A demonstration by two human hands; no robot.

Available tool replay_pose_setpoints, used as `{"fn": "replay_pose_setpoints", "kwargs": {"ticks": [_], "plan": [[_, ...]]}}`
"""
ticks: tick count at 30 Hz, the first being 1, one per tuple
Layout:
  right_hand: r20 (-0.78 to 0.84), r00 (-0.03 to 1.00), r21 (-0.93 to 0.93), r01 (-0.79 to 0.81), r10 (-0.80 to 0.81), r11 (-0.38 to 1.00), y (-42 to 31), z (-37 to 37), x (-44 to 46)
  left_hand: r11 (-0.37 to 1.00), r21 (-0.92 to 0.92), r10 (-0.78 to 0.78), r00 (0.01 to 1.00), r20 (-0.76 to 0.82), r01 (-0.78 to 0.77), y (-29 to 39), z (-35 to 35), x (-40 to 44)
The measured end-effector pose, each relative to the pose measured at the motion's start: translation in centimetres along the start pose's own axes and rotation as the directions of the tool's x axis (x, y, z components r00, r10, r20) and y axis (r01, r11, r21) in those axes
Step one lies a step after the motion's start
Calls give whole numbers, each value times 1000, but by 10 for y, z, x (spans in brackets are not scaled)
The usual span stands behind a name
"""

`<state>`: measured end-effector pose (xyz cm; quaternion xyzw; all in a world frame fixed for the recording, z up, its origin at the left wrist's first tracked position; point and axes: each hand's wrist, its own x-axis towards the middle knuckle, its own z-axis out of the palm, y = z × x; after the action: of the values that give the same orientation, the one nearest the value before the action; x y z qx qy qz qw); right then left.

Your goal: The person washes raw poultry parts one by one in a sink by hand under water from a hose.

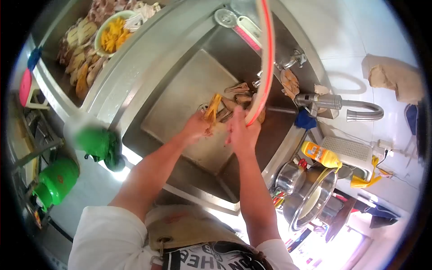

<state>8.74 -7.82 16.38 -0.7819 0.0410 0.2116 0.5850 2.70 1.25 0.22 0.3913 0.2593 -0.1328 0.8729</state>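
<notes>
My left hand [195,127] is closed around a long yellow piece of poultry [212,107], perhaps a foot, held over the sink [175,90]. To its right, my right hand [243,133] grips a clear hose with a red stripe [268,49], which arches up out of view at the top. The hose's outlet is hidden by my hand. Beyond both hands, several brownish pieces [236,88] lie in the sink by its right wall; I cannot make out their exact kind.
Raw poultry pieces [81,33] and a bowl [97,42] of yellow feet fill the upper-left basin. A faucet [333,101] juts out at right, above a yellow bottle [321,155] and a metal basin [310,202]. A green gas cylinder [60,180] stands at left.
</notes>
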Motion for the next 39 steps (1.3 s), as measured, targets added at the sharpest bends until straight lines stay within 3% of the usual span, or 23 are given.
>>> {"fn": "replay_pose_setpoints", "kwargs": {"ticks": [3,6,7,9,12,15,18,21,24,25,28,30,31,34,36,39], "plan": [[-37,999,-26,17,-18,1000,3,7,-1,979,-100,173,983,-64,-179,-11,2,-2],[69,990,2,119,-119,993,12,18,-9,964,-262,-51,998,-41,38,-5,-1,-1],[-5,997,43,74,-74,996,2,21,-9,968,-233,-112,991,-70,93,1,0,-3],[30,994,45,103,-104,994,4,26,-7,963,-173,-234,962,-140,209,12,-1,-10],[46,992,18,114,-115,993,12,30,-6,988,80,-125,989,-80,132,5,-6,-6],[27,990,31,136,-137,990,0,26,-2,998,63,-23,995,-97,29,9,4,-12],[142,975,-70,182,-171,981,18,22,4,993,-41,106,993,-62,-108,4,9,-5],[39,994,45,101,-103,994,-7,16,-4,873,-485,-114,990,-84,59,11,8,-9],[49,997,-12,54,-54,998,0,26,-5,832,-536,-239,965,-108,146,4,3,5],[101,988,3,119,-119,993,0,28,-5,884,-446,-206,974,-96,143,4,2,6],[-12,993,59,118,-117,991,-7,29,0,985,-153,-101,990,-96,85,11,-5,2],[72,987,-29,149,-146,988,23,25,8,996,79,-26,992,-123,35,14,-2,-1],[111,981,-75,167,-159,983,28,24,8,1000,17,-13,991,-136,15,11,2,0],[0,997,12,77,-77,997,1,20,0,983,-178,5,985,-175,-37,4,8,7],[30,995,30,90,-91,995,3,22,2,956,-292,-20,985,-172,-32,0,6,10],[70,989,8,133,-133,991,15,23,5,864,-484,-238,959,-150,139,-21,-15,27]]}}
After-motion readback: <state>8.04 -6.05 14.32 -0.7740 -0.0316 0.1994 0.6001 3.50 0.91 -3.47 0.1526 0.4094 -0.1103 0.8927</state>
